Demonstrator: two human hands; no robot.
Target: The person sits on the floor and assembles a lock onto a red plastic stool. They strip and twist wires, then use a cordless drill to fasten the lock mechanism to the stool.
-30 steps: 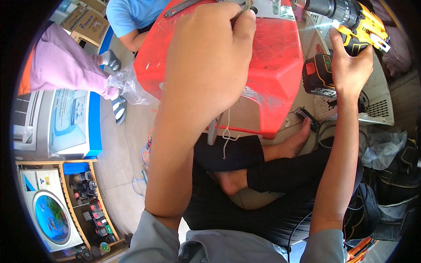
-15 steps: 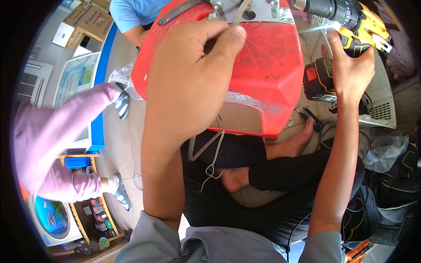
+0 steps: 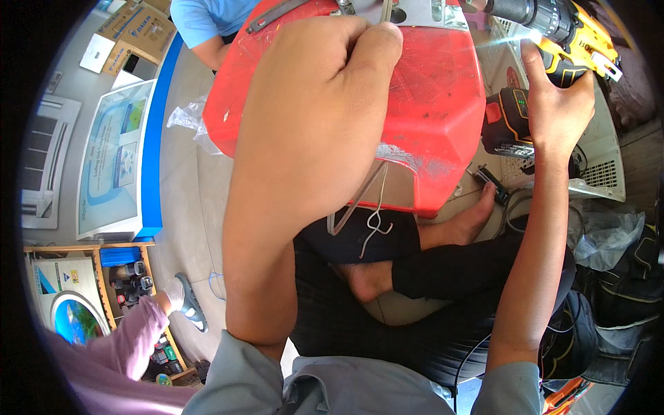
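Note:
My left hand [image 3: 321, 104] is closed over a red plastic stool [image 3: 436, 90], its fingers mostly hidden behind the back of the hand. A thin pale cord [image 3: 377, 225] runs from it; one end stands up past the thumb, and a loop with a knotted tail hangs below the stool's near edge. Beyond the fingers, a grey metal plate [image 3: 422, 12] with holes lies on the stool. My right hand [image 3: 560, 104] grips a yellow and black cordless drill [image 3: 553, 28] by its handle. The drill's light is on, and its chuck points left toward the plate.
A grey metal bar [image 3: 277, 15] lies on the stool's far left. A person in a blue shirt [image 3: 207, 28] sits beyond it; another in pink trousers [image 3: 131, 339] is at the left. A white perforated panel [image 3: 602, 152] and clear plastic bag [image 3: 609, 238] are at the right.
The person in pink trousers has moved nearer along the left. My left hand has shifted slightly right, and the hanging cord has swung right and up. The drill stays nearly in place.

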